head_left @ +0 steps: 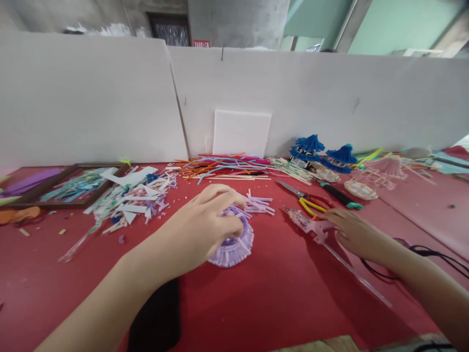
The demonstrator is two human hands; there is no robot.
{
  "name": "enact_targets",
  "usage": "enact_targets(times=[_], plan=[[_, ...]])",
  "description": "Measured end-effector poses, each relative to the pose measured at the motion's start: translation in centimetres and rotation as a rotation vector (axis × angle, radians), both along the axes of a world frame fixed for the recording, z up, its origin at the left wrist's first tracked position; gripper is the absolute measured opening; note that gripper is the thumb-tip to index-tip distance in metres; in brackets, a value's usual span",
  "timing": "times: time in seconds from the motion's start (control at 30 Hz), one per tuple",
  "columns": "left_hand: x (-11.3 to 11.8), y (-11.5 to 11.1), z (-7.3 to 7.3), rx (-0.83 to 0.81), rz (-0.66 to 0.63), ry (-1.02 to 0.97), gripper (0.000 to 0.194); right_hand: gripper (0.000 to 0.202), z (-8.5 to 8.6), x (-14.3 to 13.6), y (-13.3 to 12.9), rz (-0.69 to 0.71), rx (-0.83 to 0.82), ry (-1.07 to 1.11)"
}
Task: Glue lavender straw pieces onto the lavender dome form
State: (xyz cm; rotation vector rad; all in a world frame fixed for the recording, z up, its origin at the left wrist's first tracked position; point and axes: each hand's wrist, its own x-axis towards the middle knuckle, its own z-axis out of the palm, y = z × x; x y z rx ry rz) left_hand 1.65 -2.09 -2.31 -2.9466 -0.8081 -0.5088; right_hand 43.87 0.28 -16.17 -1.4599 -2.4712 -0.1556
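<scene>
A round lilac piece with a fringed edge, like a small roof made of short strips, sits on the red table in front of me. My left hand reaches over it from the left, with thumb and fingers closed on its upper part and hiding some of it. Just behind lie loose short lilac strips. To the right, my right hand grips a pink glue gun, its nozzle pointing left and a long clear glue stick trailing from its back.
Yellow-and-red-handled pliers and a black-green tool lie beyond the glue gun. Blue fringed models stand at the back right. Coloured stems, white scraps, a brown frame and a black phone-like slab surround the work.
</scene>
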Motion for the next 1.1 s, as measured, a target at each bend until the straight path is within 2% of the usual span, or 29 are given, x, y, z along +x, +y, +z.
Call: enact_targets(times=[0.17,0.27,0.37,0.5,0.7,0.83,0.93,1.1], plan=[[0.0,-0.1,0.0,-0.012,-0.004,-0.009,0.022,0.057,-1.4,0.0,-0.2,-0.022,-0.025,0.018],[0.1,-0.1,0.2,-0.034,-0.005,-0.031,0.021,0.065,-1.6,-0.8,-0.2,0.031,-0.042,0.054],[0.2,-0.1,0.4,-0.059,0.010,-0.053,0.023,0.054,-1.4,-2.1,-0.2,0.100,-0.052,0.105],[0.1,0.1,0.4,-0.083,0.015,-0.068,0.021,0.026,-0.5,-4.6,-1.3,0.162,-0.009,0.198],[0.1,0.1,0.6,-0.112,0.004,-0.064,0.019,0.020,2.0,-10.1,-4.9,0.368,0.019,0.297],[-0.1,0.1,0.7,-0.127,0.002,-0.054,0.017,0.022,3.9,-12.7,-6.0,0.506,0.118,0.337],[-0.1,0.0,0.7,-0.135,0.005,-0.058,0.019,0.025,4.5,-13.7,-6.1,0.507,0.165,0.358],[0.0,0.1,0.5,-0.129,0.003,-0.078,0.019,0.020,4.6,-14.5,-5.9,0.480,0.165,0.412]])
